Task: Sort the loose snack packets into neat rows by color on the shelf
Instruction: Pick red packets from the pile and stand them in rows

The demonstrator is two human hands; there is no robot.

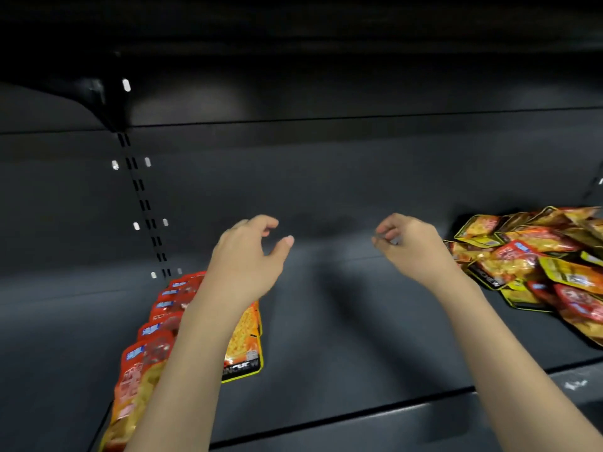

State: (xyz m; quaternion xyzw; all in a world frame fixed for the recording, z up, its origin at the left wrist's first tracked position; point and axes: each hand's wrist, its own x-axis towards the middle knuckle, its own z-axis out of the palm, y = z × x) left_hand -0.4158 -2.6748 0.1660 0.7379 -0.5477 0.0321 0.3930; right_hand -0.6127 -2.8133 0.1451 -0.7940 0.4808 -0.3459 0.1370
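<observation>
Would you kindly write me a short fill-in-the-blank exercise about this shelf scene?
1. The unsorted pile of packets lies on the ____ side of the shelf.
2. The row of red packets sits at the shelf's ____ end.
3. The left hand and right hand hold ____.
4. The yellow packets lie directly ____ of the red row.

Missing words: right; left; nothing; right

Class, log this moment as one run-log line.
left hand: empty, over red row | right hand: empty | loose pile: unsorted, right
</observation>
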